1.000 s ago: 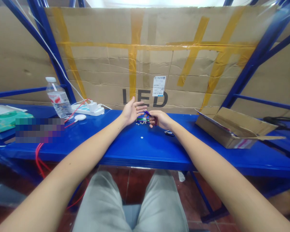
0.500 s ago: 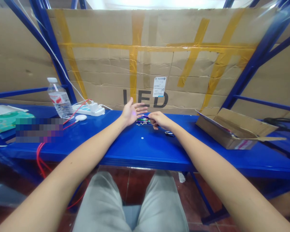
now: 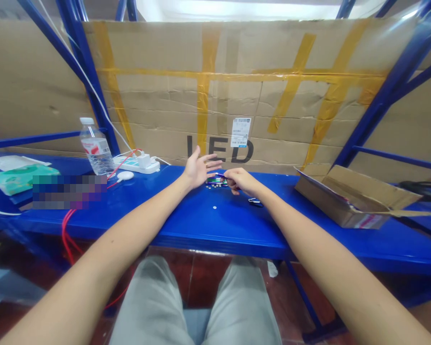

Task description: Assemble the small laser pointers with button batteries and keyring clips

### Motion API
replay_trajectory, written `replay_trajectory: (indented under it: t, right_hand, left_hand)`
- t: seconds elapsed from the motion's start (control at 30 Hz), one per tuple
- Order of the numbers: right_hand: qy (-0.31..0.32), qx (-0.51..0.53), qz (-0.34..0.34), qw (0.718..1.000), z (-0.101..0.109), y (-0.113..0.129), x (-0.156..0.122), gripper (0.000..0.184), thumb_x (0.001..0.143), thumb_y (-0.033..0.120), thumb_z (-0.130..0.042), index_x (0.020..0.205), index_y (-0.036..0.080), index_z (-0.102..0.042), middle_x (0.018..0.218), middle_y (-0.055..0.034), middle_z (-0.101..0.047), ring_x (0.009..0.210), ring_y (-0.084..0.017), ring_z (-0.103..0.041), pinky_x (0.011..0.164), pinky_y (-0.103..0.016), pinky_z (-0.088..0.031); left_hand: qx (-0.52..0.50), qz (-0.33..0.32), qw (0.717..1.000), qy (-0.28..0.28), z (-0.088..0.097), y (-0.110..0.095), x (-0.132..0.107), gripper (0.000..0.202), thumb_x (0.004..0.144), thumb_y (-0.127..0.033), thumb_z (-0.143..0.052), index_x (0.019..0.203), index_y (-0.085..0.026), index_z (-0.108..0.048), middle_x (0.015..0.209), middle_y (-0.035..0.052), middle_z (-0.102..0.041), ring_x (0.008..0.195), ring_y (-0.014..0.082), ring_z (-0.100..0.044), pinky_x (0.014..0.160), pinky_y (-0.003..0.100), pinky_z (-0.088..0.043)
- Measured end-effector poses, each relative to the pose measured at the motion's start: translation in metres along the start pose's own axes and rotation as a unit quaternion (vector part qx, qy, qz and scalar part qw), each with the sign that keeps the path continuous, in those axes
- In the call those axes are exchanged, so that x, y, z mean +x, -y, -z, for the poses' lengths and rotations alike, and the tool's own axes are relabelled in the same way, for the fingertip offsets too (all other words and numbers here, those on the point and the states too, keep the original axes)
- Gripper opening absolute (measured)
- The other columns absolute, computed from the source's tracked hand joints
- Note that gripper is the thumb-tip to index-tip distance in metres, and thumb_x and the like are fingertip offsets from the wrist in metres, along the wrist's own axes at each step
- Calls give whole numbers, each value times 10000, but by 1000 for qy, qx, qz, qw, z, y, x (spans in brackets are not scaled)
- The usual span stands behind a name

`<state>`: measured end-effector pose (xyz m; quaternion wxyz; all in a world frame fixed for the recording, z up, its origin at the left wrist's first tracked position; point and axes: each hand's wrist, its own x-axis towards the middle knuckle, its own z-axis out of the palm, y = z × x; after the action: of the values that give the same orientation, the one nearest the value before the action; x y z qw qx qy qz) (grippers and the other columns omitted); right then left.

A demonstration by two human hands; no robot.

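Observation:
My left hand (image 3: 197,168) is raised over the back of the blue table (image 3: 201,223), palm showing and fingers spread, with nothing in it. The fingers of my right hand (image 3: 239,179) are closed on a slim purple penlight (image 3: 220,175), whose tip points at my left fingers. Below and behind it lie several slim green and purple metallic tubes (image 3: 215,181), partly hidden by my hands. Small shiny round pieces (image 3: 210,187) are scattered in front of them. A small silver clip-like piece (image 3: 254,201) lies beside my right wrist. Nearer me is a small pale disc (image 3: 214,207).
An open cardboard box (image 3: 339,201) stands at the right. To the left are a water bottle (image 3: 96,148), a power strip (image 3: 140,164), a white round puck (image 3: 125,176), a tissue pack (image 3: 23,177) and red cables (image 3: 67,230). Large cardboard (image 3: 165,105) closes off the back.
The whole view has shifted slightly. My hands keep nearly the same pose. A purple glow seen on my left palm earlier no longer shows there.

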<state>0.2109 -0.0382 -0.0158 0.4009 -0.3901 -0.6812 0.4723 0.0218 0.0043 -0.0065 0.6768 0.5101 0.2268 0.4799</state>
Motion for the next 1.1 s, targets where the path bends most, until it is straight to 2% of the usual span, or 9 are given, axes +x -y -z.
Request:
replay_trajectory:
  t: [0.4, 0.53, 0.73, 1.1]
  right_hand:
    - [-16, -26, 19, 999, -5, 1, -1, 348, 854, 271, -556, 558, 214, -380, 459, 71, -315, 367, -61, -282, 329, -209, -331]
    - [-10, -44, 27, 999, -5, -1, 1, 326, 842, 267, -558, 563, 213, -399, 453, 70, -324, 358, -69, -300, 329, -221, -346]
    - [-8, -50, 17, 999, -5, -2, 2, 330, 842, 262, -556, 563, 212, -385, 459, 70, -330, 361, -64, -312, 337, -211, -348]
    - [-23, -68, 8, 997, -3, -4, 5, 336, 847, 235, -524, 546, 211, -378, 444, 62, -345, 353, -68, -328, 340, -216, -333]
  left_hand:
    - [-23, 14, 1000, -11, -5, -2, -4, 729, 890, -740, -326, 1114, -116, -630, 1110, 209, -692, 982, 307, -668, 783, 394, -510]
    - [-34, 12, 999, -15, -4, -2, -3, 716, 900, -732, -321, 1076, -113, -636, 1055, 199, -701, 930, 289, -680, 765, 378, -510]
    - [-31, 23, 999, -33, 0, 2, 3, 735, 922, -721, -238, 1050, -117, -636, 1010, 195, -706, 886, 297, -683, 745, 407, -516]
    - [-14, 30, 998, -55, -1, 0, 1, 775, 928, -715, -202, 1114, -99, -633, 1054, 209, -699, 864, 291, -671, 737, 391, -510]
